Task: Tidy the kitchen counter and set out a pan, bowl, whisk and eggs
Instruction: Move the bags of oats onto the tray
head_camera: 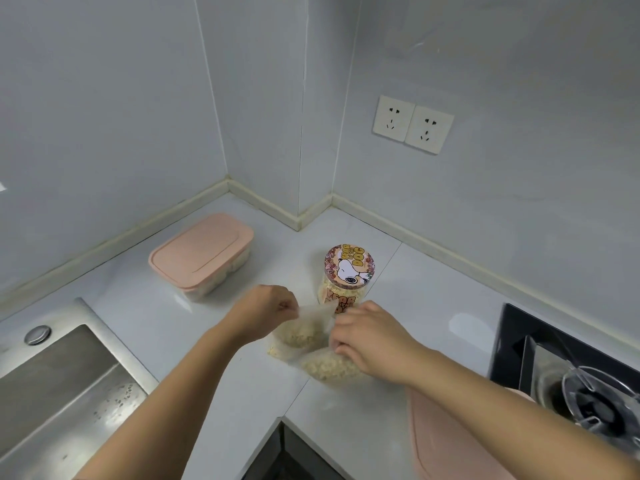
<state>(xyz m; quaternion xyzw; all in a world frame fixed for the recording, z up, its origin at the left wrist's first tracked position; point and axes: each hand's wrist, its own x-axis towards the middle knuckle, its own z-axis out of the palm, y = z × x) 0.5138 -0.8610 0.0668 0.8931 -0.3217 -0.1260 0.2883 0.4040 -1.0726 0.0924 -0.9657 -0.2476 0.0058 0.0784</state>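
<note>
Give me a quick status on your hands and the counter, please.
Left hand and right hand pinch clear grain bag. Second bag, jar, pink-lidded box crowd counter. Tidying not yet done.

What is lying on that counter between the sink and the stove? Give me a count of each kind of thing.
Box with pink lid: 1
Jar with cartoon lid: 1
Bags of flakes: 2
Flat pink lid at the near edge: 1
Total: 5
</note>
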